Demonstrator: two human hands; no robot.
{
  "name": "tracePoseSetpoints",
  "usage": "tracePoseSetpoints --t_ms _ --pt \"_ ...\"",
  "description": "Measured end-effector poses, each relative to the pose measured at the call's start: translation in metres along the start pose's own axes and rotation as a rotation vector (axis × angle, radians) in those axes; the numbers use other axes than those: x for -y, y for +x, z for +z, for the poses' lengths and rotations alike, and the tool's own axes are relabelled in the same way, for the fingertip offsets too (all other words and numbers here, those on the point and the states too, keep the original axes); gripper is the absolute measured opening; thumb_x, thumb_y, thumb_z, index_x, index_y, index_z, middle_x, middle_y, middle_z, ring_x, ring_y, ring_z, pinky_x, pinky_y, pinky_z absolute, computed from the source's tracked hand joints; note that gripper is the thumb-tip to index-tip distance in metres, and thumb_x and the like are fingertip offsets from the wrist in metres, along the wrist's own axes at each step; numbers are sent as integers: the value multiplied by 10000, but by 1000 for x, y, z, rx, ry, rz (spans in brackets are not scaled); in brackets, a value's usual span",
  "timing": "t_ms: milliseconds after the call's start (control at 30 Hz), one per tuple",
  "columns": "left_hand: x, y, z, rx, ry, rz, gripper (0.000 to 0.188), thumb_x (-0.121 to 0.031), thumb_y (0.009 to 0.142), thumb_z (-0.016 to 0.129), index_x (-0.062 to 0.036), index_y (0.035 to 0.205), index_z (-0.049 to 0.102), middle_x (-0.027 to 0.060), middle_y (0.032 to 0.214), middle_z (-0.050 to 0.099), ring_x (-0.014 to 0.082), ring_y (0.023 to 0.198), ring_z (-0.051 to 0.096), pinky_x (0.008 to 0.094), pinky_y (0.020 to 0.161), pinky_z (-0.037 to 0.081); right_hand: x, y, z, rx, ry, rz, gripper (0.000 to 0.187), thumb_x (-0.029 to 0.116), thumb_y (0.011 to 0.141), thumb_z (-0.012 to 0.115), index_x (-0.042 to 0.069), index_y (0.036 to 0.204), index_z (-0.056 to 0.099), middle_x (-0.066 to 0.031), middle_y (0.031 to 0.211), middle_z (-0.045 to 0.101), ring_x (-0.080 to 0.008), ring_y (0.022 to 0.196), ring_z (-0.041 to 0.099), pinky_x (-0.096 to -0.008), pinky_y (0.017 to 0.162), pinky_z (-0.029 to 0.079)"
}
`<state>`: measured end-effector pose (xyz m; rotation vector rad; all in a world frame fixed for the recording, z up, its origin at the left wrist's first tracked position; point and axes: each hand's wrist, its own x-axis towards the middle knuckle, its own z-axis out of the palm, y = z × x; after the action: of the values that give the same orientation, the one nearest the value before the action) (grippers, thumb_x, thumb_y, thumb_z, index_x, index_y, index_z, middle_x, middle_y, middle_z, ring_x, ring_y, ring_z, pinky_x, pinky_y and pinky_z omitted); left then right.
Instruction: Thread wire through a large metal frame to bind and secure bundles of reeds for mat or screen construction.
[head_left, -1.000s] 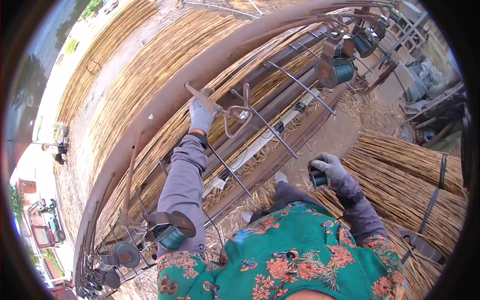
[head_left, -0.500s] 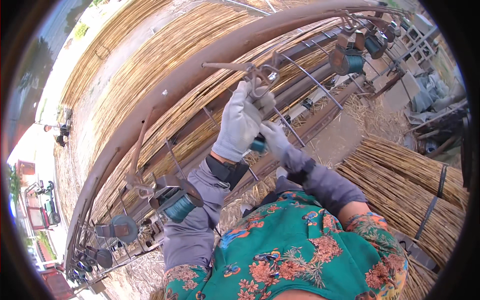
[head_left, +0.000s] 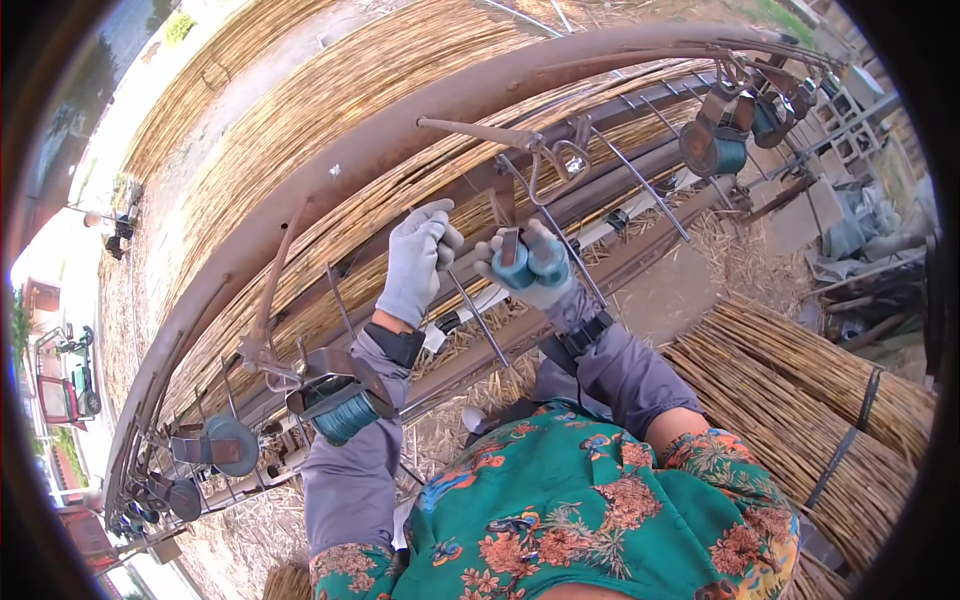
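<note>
Head view: teal spooled wire [head_left: 515, 272] lies clasped in right hand [head_left: 543, 287], left hand [head_left: 413, 262] closure unclear.

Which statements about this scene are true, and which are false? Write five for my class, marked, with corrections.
1. The left hand and right hand both wear pale gloves. True.
2. The right hand is empty. False: it holds a teal-wound piece.
3. The shirt is plain red. False: it is green with a floral pattern.
4. The long curved beam is brown. True.
5. The strapped cane bundles lie on the person's left. False: they lie on the right.
</note>
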<state>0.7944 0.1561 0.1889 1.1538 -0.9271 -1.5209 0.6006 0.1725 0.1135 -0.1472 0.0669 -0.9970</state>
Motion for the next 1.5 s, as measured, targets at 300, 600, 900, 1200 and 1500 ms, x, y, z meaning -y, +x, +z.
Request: tracePoseSetpoints --t_ms 300,600,900,1200,1500 --pt "11 34 10 -52 398 43 249 -102 966 525 50 1150 595 122 889 667 186 688 668 311 643 549 26 -136 136 79 -575 221 756 593 934 463 -92 1248 513 -209 854 656 -246 675 638 -293 543 492" --pt "15 -111 89 796 -109 -12 552 -327 994 534 29 1395 403 134 1114 664 205 1008 637 350 828 532 79 -159 263 32 -1891 392 419 190 871 672 17 1245 597 -61 783 689 -121 730 665 -294 653 521" --pt "51 -143 99 650 1620 276 758 -400 885 581 164 1348 376 260 1136 600 313 1042 624 446 828 503 61 -67 333 185 -2411 -249 178 133 802 617 -12 897 653 -90 755 637 -180 654 618 -304 615 466" --pt "58 -64 -34 181 108 332 438 -317 929 587 -32 1258 540 136 1114 613 240 969 619 351 856 496 97 -71 308 -150 -1846 -30 229 19 829 494 -18 1039 576 -74 752 653 -107 634 599 -235 568 459" --pt "141 63 -127 -123 -592 -69 192 -168 876 563 -26 998 604 175 920 648 297 865 659 394 740 507 61 -53 353 271 -2432 -202 397 -20 786 522 -46 1181 548 -142 924 665 -183 785 631 -295 750 491"
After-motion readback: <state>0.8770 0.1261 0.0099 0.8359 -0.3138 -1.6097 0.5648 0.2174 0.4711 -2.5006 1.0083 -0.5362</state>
